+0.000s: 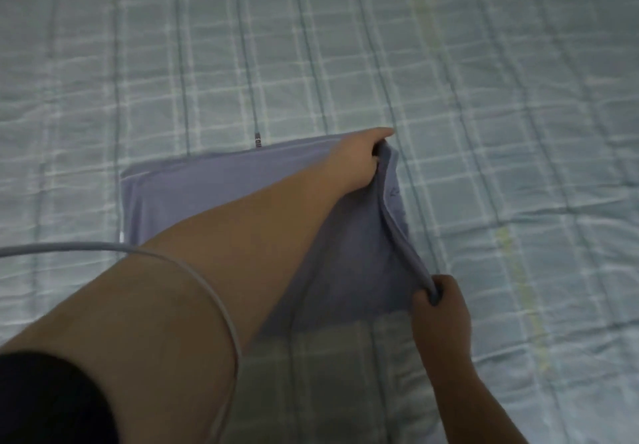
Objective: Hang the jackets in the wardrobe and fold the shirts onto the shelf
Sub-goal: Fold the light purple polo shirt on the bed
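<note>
A bed (501, 63) under a pale green checked quilt fills the whole view, with bare quilt on every side of the one garment on it. That garment, a lavender-blue shirt (193, 198), lies in a flat rectangle near the middle of the bed, its left and far edges straight on the quilt, its right edge lifted into a raised fold. The left arm, in a short black sleeve (45, 402), reaches across the shirt, and the left hand (356, 160) has its fingers curled round the far end of that lifted edge. The right hand (444, 308) comes in from the lower right and pinches the near end of the same edge. A thin white cable (211, 291) loops over the left upper arm
</note>
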